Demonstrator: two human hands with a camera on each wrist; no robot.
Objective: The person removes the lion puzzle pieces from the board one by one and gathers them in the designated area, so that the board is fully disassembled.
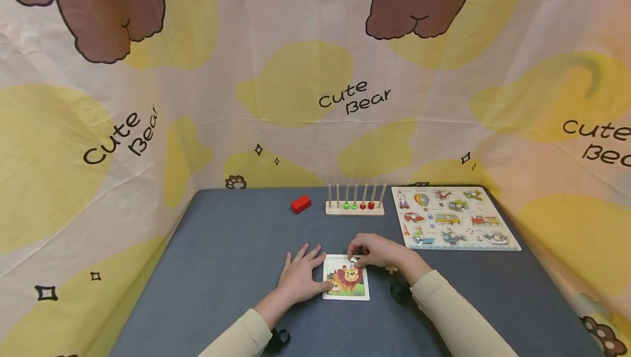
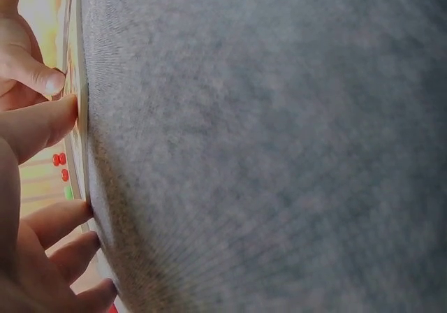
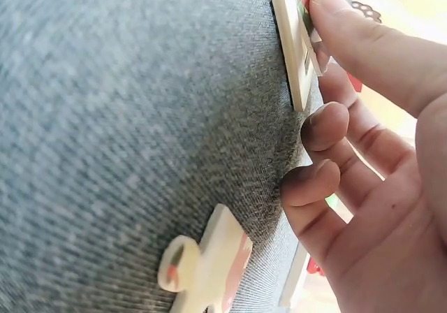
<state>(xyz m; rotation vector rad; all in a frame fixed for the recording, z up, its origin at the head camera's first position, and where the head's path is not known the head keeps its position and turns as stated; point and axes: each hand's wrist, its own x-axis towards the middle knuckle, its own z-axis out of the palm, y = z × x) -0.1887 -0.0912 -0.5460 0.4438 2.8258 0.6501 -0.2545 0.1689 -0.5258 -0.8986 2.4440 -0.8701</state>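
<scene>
A small lion jigsaw puzzle (image 1: 346, 286) in a white frame lies flat on the table in the head view. My left hand (image 1: 296, 278) rests at its left side, fingers spread, thumb reaching over the lower left of the picture and fingertips down by the edge. At the top right corner my right hand (image 1: 378, 250) pinches a jigsaw piece (image 3: 312, 47) between thumb and index finger, tilted over the frame. The other right fingers curl loosely below. A loose jigsaw piece (image 3: 223, 260) lies on the cloth under the right hand, partly hidden by the wrist in the head view.
Behind the puzzle stand a wooden peg rack (image 1: 355, 211) with green and red beads and a red block (image 1: 300, 204). A vehicle picture board (image 1: 455, 218) lies at the back right. Printed curtains hang around the grey table (image 1: 231, 247). Dark wrist straps (image 1: 400, 292) sit below both sleeves.
</scene>
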